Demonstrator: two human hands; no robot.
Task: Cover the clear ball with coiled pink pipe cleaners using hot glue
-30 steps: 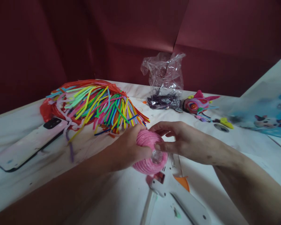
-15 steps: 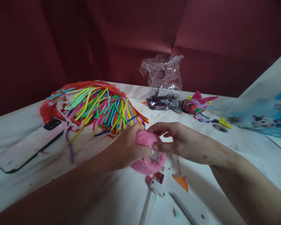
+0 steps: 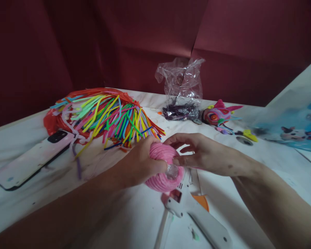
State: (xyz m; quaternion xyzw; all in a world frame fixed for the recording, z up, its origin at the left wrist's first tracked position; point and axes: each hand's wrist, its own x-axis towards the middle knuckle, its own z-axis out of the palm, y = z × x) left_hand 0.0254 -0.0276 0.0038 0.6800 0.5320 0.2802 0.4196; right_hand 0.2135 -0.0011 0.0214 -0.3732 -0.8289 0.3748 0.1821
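A pink ball wound from pipe cleaners (image 3: 162, 165) is held just above the table between both hands. My left hand (image 3: 140, 163) wraps its left side with the fingers curled round it. My right hand (image 3: 200, 154) pinches the ball's right top, thumb pressed near a small clear patch on the ball. A white glue gun (image 3: 197, 214) lies on the table right under the ball.
A heap of coloured pipe cleaners (image 3: 106, 117) on a red bag lies at the left, with a phone (image 3: 33, 159) face down beside it. A clear plastic bag (image 3: 181, 90), a small colourful figure (image 3: 217, 116) and a blue printed sheet (image 3: 290, 129) sit behind.
Both hands keep hold of the pink ball and shift only slightly; the right fingers have moved a little over its top.
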